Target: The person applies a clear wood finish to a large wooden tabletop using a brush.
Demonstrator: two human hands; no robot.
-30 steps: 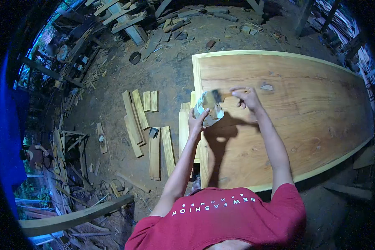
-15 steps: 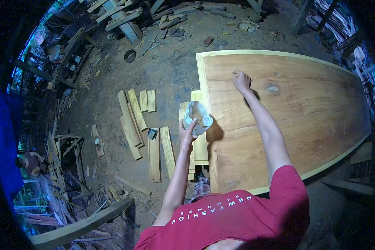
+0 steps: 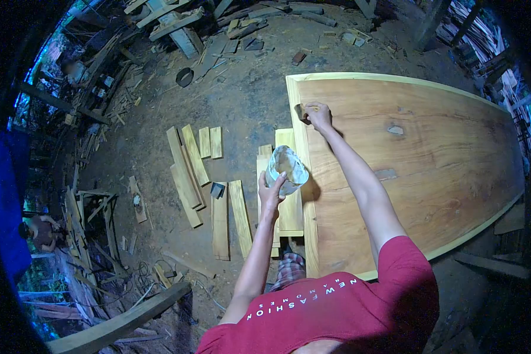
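My left hand (image 3: 270, 192) holds up a clear cut plastic container (image 3: 285, 169) with pale liquid, beside the left edge of a large wooden slab (image 3: 419, 171). My right hand (image 3: 319, 117) grips a paintbrush (image 3: 304, 112) whose dark bristles touch the slab close to its far left corner. The slab's brown top has a pale yellow rim and a couple of small grey patches.
Short yellow planks (image 3: 196, 171) lie on the dirt floor to the left of the slab. More boards (image 3: 280, 194) sit stacked under my left hand. Scrap timber (image 3: 177, 26) is piled at the back. A long beam (image 3: 118, 321) crosses the lower left.
My right hand has gone from the container out across the slab, then left to its far left corner with the brush. The container in my left hand has dropped slightly.
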